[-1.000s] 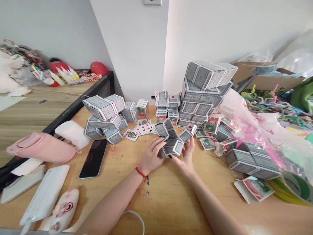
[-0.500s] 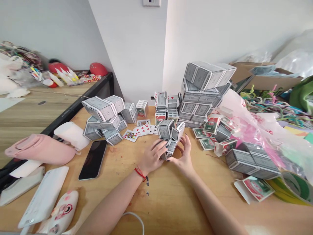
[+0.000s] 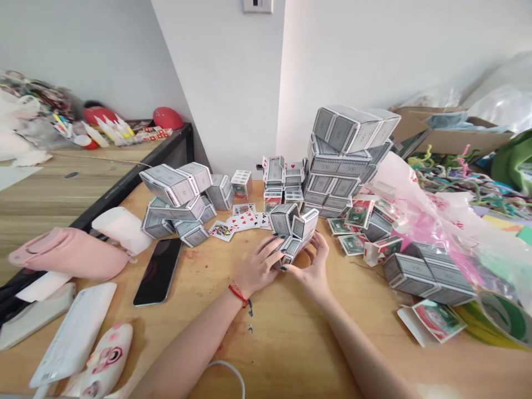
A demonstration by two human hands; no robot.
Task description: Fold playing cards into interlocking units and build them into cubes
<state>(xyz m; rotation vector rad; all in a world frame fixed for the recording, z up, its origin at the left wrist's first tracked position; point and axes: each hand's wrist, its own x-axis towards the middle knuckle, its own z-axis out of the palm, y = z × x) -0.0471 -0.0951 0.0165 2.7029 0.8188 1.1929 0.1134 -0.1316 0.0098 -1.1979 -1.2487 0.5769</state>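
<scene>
Folded-card piece (image 3: 283,219): we have it at the middle of the table (image 3: 270,354), between our two hands; we cannot tell whether its base touches the wood.
Left hand (image 3: 258,263): our fingers close over its left and near side, seemingly to steady it.
Right hand (image 3: 312,271): thumb at the low near corner, fingers curled behind the right side, so we grip it from both flanks, probably to keep its joints from spreading.
Loose playing cards (image 3: 242,221): face up, just beyond the piece on its left, perhaps lying there for easy reach.
Tall card stack (image 3: 341,162): near the back edge, right of middle; its layers sit askew, each resting on the one below.
Low card stack (image 3: 168,183): toward the back-left corner, blocks crossed, likely for wider support.
Card boxes (image 3: 358,213): strewn right of our right hand, apparently pushed aside.
Phone (image 3: 158,271): flat toward the left edge, outside our left forearm.
</scene>
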